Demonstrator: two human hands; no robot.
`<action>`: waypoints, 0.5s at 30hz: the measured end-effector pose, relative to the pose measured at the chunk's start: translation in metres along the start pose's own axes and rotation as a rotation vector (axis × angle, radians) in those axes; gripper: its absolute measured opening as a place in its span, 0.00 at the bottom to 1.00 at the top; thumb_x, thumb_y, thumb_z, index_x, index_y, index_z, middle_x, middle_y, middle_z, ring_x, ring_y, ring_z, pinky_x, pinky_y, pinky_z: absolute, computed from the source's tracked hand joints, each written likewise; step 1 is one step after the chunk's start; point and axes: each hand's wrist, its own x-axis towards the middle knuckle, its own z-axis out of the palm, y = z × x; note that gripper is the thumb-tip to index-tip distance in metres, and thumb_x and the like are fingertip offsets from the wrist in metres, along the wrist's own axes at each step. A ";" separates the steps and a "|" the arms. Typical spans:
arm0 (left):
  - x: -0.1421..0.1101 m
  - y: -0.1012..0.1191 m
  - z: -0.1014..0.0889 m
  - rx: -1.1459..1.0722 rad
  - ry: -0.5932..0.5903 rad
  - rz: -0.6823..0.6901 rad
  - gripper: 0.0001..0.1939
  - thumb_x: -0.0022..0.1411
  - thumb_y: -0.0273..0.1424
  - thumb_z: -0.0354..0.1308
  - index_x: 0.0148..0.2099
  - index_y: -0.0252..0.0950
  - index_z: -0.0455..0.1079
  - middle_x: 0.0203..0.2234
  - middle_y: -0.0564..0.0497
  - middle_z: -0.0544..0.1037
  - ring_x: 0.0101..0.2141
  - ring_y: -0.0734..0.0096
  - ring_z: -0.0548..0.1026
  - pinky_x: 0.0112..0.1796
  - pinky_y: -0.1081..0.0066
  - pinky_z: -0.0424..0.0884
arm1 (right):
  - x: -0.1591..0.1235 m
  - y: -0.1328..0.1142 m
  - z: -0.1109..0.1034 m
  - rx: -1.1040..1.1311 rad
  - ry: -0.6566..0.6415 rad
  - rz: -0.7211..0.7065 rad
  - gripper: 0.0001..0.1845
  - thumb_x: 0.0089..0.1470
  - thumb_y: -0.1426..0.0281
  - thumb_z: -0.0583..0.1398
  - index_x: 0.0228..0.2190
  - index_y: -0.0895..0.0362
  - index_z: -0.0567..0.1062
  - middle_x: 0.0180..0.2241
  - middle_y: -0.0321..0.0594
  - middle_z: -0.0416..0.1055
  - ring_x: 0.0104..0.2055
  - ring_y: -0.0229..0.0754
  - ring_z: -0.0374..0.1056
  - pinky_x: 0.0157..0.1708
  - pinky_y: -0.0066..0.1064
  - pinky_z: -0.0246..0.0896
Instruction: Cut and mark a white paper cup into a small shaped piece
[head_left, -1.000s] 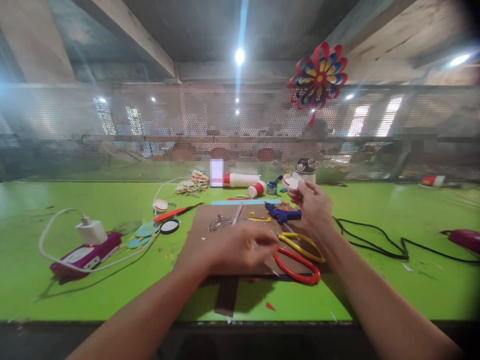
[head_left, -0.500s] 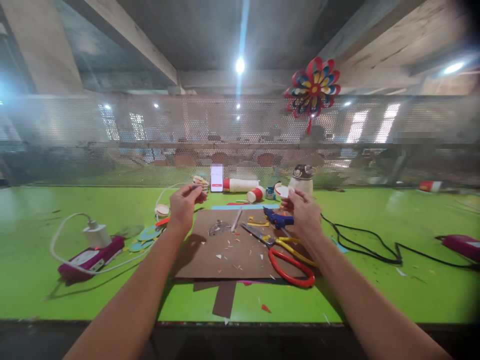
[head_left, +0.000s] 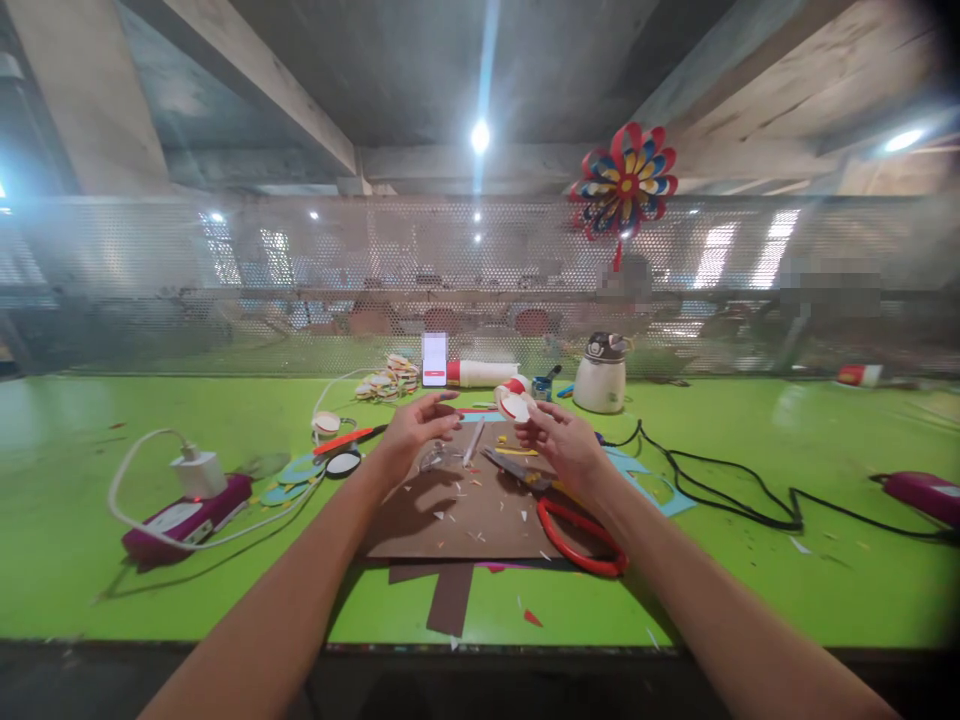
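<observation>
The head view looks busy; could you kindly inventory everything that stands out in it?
disc: one, white and red, centre
card: one, brown, centre
scissors: one, red and yellow, card's right
scraps: many, mixed, on card
phone: one, whitish screen, back centre
bottle: one, white and black, back right
charger: one, white, left
power strip: one, purple, left
table: one, green, full width
flower ornament: one, multicoloured, upper right
left hand: one, open, left of disc
right hand: one, holding disc

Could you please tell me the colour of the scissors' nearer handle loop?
The nearer handle loop is red, clearest in the head view.
</observation>
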 end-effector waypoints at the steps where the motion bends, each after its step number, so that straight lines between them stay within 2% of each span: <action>1: -0.002 0.001 0.003 -0.008 -0.043 -0.012 0.27 0.46 0.33 0.68 0.50 0.33 0.72 0.36 0.43 0.80 0.35 0.65 0.78 0.34 0.69 0.72 | -0.002 0.000 0.001 0.012 -0.050 0.028 0.13 0.62 0.66 0.60 0.46 0.59 0.72 0.42 0.41 0.73 0.37 0.40 0.73 0.35 0.36 0.72; 4: -0.007 0.002 0.011 -0.015 -0.141 -0.031 0.29 0.50 0.34 0.67 0.54 0.34 0.70 0.41 0.41 0.79 0.39 0.63 0.78 0.38 0.66 0.73 | -0.007 0.001 0.003 0.049 -0.175 0.090 0.12 0.62 0.66 0.60 0.45 0.59 0.73 0.42 0.41 0.74 0.37 0.40 0.73 0.36 0.36 0.72; 10: -0.012 -0.007 0.025 0.055 -0.238 -0.002 0.30 0.54 0.36 0.67 0.58 0.39 0.67 0.48 0.40 0.77 0.46 0.58 0.76 0.44 0.60 0.73 | -0.014 0.004 0.010 0.116 -0.343 0.154 0.09 0.62 0.68 0.60 0.41 0.60 0.74 0.35 0.37 0.74 0.31 0.36 0.71 0.31 0.32 0.70; 15: -0.011 -0.014 0.031 0.081 -0.225 0.104 0.28 0.54 0.36 0.67 0.56 0.39 0.66 0.49 0.42 0.77 0.49 0.57 0.75 0.47 0.57 0.73 | -0.019 0.003 0.016 0.165 -0.404 0.128 0.12 0.55 0.69 0.65 0.42 0.59 0.76 0.32 0.36 0.76 0.29 0.34 0.71 0.32 0.28 0.67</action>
